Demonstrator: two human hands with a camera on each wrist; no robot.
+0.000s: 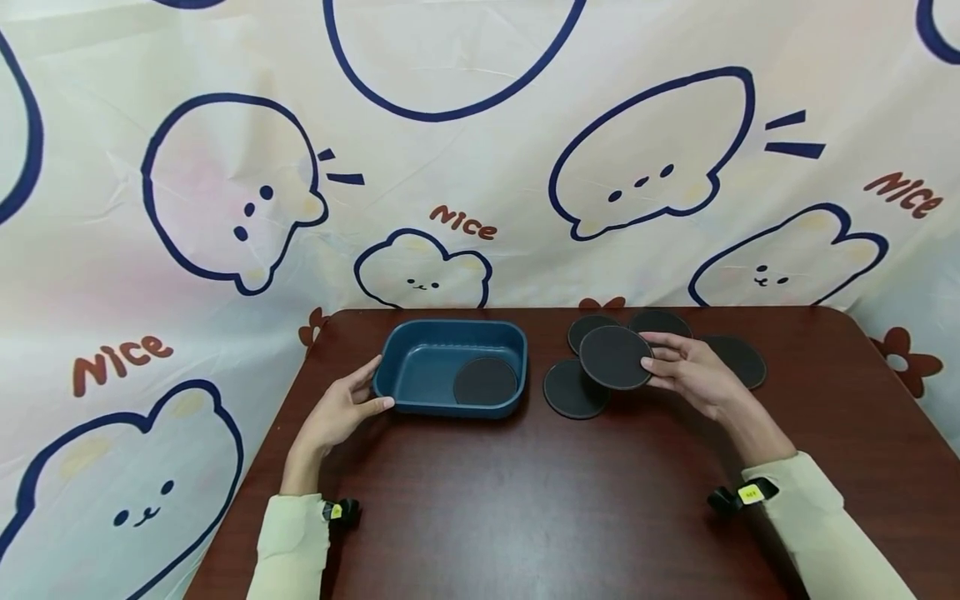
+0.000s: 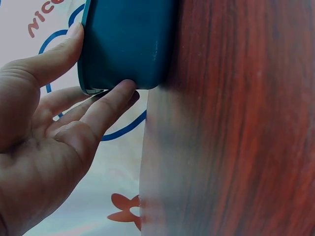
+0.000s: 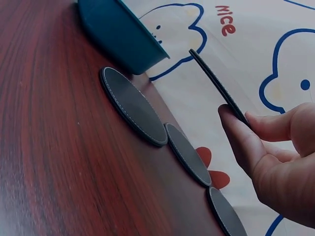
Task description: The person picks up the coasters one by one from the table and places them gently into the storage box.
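Observation:
My right hand (image 1: 686, 371) pinches a round black coaster (image 1: 613, 357) between thumb and fingers. It is raised over the table and overlaps another coaster (image 1: 572, 396) in the head view. Edge-on in the right wrist view, the held coaster (image 3: 216, 82) tilts up from the fingertips. A blue rectangular tub (image 1: 420, 379) with rounded corners stands to the left, and one black coaster (image 1: 485, 382) lies inside it at the right end. At the tub's left end my left hand (image 1: 348, 404) holds it, thumb at the near corner and fingers along the end wall (image 2: 118, 54).
More black coasters lie flat toward the back: one (image 1: 588, 327) behind the held one, one (image 1: 662, 321) at the rear edge, one (image 1: 738, 362) partly behind my right hand. A cloth with printed bears (image 1: 423, 271) hangs behind the brown table (image 1: 525, 500).

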